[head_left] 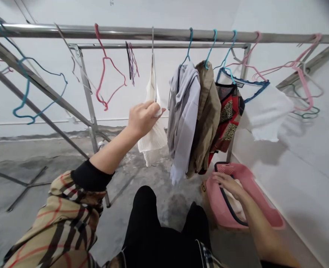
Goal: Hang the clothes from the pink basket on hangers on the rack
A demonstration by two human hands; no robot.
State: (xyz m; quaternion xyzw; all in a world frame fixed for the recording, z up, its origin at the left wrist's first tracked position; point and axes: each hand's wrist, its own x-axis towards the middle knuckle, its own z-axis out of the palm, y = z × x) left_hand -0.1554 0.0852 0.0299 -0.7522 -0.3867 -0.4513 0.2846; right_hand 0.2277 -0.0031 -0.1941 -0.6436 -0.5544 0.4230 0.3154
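Note:
My left hand [143,118] is raised and closed on the side of a cream pleated garment [153,134] that hangs from the steel rail [153,34]. My right hand [228,183] reaches down into a pink laundry basket [264,212] on the floor, fingers curled over pale cloth inside; what they grip is partly hidden. To the right of the cream garment hang a grey shirt [183,115], a tan jacket [207,123], a red patterned garment [228,115] and a white top with blue trim [264,108].
Empty hangers sit on the rail: a teal one [27,85] at left, a red one [108,74], pink ones [300,70] at right. A diagonal rack brace [41,96] crosses left. A white wall [306,167] runs close on the right. The concrete floor [27,167] lies below.

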